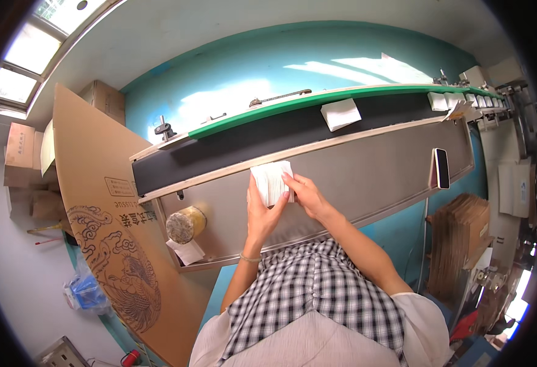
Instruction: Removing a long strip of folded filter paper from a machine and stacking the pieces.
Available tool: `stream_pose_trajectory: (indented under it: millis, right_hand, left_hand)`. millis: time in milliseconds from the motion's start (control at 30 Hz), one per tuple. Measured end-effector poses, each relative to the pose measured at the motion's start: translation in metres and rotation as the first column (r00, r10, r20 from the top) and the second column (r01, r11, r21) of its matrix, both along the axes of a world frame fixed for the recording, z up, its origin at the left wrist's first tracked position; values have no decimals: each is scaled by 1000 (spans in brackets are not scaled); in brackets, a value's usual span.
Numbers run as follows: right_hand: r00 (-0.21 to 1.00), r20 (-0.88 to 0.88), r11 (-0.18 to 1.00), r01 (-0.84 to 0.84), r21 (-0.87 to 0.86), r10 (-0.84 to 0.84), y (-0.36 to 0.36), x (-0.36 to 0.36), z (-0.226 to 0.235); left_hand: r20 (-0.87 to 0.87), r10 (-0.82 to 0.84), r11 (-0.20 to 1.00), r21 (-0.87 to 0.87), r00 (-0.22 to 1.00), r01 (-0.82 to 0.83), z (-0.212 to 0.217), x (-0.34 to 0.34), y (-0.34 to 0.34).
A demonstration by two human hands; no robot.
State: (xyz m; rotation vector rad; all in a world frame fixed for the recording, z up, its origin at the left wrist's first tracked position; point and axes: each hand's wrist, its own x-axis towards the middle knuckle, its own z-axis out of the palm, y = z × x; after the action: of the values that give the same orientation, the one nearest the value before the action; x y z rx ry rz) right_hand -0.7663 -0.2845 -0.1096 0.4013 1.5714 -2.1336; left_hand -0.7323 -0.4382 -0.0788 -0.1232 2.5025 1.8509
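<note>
A stack of folded white tissues [271, 181] stands between my two hands, over the grey metal tray beside the conveyor. Its layered edges face up toward me. My left hand [261, 211] closes round its left and near side, thumb along the front. On the right side, my right hand [308, 197] grips it with thumb and fingers bent against the edge. Beyond the tray's far rim runs a black conveyor belt [219, 139], carrying one white tissue stack [341, 114] by itself. Several more white stacks [455, 100] sit at the belt's far right end.
A yellowish cylinder with a mottled grey top [186, 225] and some white paper [186, 251] lie at the tray's left end. A phone [442, 169] leans at its right. A large printed carton [97, 202] rises at left; flattened cardboard [458, 235] is piled at right.
</note>
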Motion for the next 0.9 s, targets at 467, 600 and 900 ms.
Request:
stream_pose_trajectory:
  millis: [467,600,900]
  right_hand:
    - [959,-107,965,261,-23,-262,35,-36,-4]
    - [998,-43,969,-38,245,49,10,-20,10]
    - [975,-133,975,-158,158,180,-7,1,16]
  left_hand:
    - [51,65,998,17,997,-66,3,4,-4]
    - [23,53,993,109,998,-56,-12,5,-5]
    - [30,13,993,119,999,-17,-5,9,-8]
